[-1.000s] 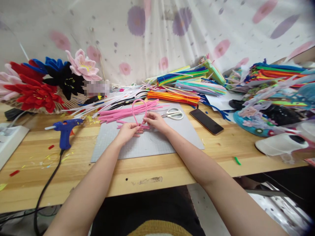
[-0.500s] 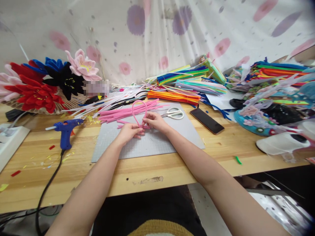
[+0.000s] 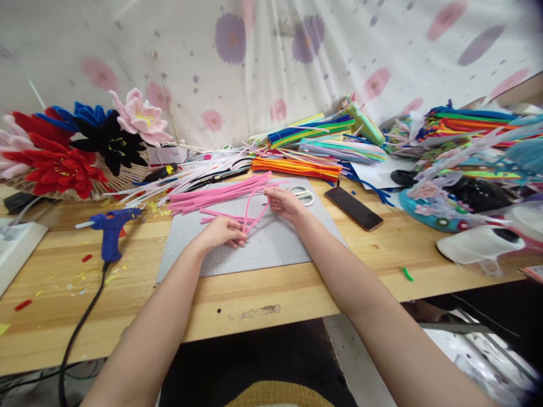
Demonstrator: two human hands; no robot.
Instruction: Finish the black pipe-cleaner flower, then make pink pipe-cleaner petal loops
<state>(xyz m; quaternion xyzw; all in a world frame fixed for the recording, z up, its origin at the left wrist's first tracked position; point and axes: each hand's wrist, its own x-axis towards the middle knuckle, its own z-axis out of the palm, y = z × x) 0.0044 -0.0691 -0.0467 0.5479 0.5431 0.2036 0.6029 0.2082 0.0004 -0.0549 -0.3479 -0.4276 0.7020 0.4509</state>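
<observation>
A pink pipe cleaner (image 3: 247, 210), bent into a narrow loop, is held between my two hands above the grey cutting mat (image 3: 271, 251). My left hand (image 3: 224, 230) pinches its joined lower ends. Up at the bend, my right hand (image 3: 283, 202) grips the loop between thumb and fingers. Under and beside the hands lie a few loose pink pipe cleaners (image 3: 211, 216). Behind them rests a bundle of pink pipe cleaners (image 3: 216, 194). White-handled scissors (image 3: 306, 195) are partly covered by my right hand.
A blue glue gun (image 3: 111, 232) with a black cord lies at left, near a white power strip (image 3: 21, 249). Fuzzy flowers (image 3: 63, 164) stand at back left. A phone (image 3: 353, 208) and a white bottle-like object (image 3: 479, 245) are at right. Coloured pipe-cleaner bundles (image 3: 297, 168) line the back.
My right hand has moved up and right, from the loop's lower ends to its bend. The loop now leans right and looks narrower. My left hand keeps its pinch.
</observation>
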